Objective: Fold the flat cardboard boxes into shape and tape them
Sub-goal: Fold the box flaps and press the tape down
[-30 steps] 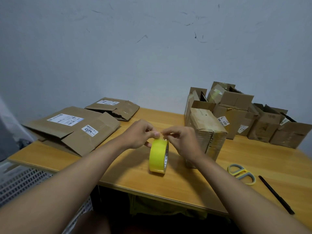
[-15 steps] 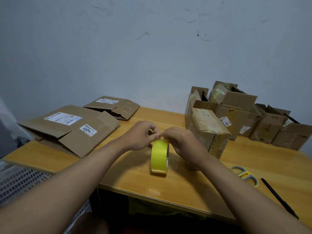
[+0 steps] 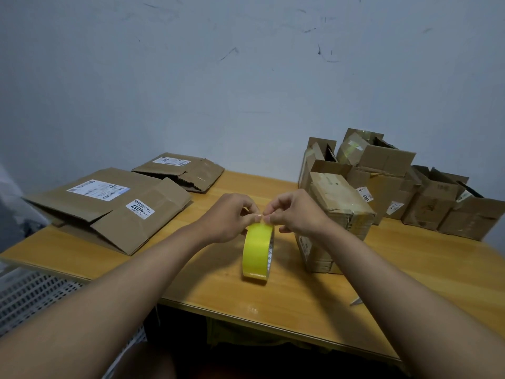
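A glossy yellow tape roll (image 3: 257,251) stands on edge mid-bench. The left hand (image 3: 229,218) and right hand (image 3: 296,212) each pinch its top rim in a narrow grip. Flat creased cardboard (image 3: 114,206) lies left; a folded box (image 3: 337,220) stands right. The smooth wooden bench (image 3: 300,302) meets a scuffed pale wall (image 3: 218,77).

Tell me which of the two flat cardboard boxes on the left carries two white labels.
The larger flat box, nearer the table's front edge, has two labels; the smaller flat box behind it shows only one.
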